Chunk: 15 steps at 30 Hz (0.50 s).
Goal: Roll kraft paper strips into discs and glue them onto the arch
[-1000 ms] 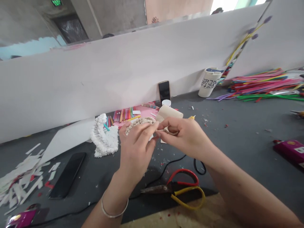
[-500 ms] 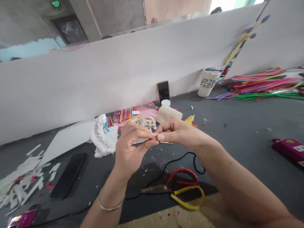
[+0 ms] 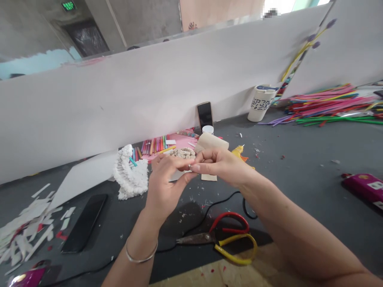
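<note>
A green exit sign point(image 3: 68, 5) glows at the upper left of the frame, the word "EXIT" on its lower line beneath a row of characters too small to read. Toward the upper right, bold black lettering wraps around a white cup point(image 3: 261, 107), its characters too blurred to make out. At the right edge, white markings stand on a purple object point(image 3: 359, 183); one resembles a capital "B," while those beside it are illegible.
</note>
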Each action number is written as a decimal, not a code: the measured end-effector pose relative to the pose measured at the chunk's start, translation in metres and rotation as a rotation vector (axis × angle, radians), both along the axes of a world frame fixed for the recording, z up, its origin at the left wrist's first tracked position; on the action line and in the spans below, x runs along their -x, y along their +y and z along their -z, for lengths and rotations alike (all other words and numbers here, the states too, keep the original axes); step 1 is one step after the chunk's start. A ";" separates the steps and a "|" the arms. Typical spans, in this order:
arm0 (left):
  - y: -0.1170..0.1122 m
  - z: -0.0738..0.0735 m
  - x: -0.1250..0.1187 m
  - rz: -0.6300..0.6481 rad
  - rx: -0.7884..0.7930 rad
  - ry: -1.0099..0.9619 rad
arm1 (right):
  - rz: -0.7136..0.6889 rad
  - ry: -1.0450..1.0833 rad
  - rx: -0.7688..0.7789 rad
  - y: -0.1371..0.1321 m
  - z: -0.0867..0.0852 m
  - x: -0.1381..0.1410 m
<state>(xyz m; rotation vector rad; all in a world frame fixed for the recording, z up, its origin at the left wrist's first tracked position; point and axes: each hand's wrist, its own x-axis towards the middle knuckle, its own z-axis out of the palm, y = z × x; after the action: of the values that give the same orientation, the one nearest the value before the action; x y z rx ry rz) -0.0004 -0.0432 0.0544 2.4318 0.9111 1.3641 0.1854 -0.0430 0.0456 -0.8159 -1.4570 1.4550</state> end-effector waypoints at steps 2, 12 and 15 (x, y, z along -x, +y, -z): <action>-0.002 -0.004 0.002 -0.068 -0.168 0.164 | 0.050 -0.116 -0.021 -0.002 -0.001 -0.001; -0.005 -0.007 0.005 0.015 -0.092 -0.012 | -0.131 -0.049 0.025 -0.003 -0.005 -0.005; -0.004 -0.003 0.003 0.095 0.039 -0.158 | -0.216 0.059 0.094 -0.001 -0.003 -0.002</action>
<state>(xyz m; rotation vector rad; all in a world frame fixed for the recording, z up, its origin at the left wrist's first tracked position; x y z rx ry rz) -0.0030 -0.0473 0.0573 2.2697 0.7662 1.4659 0.1873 -0.0445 0.0482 -0.6822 -1.4764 1.7058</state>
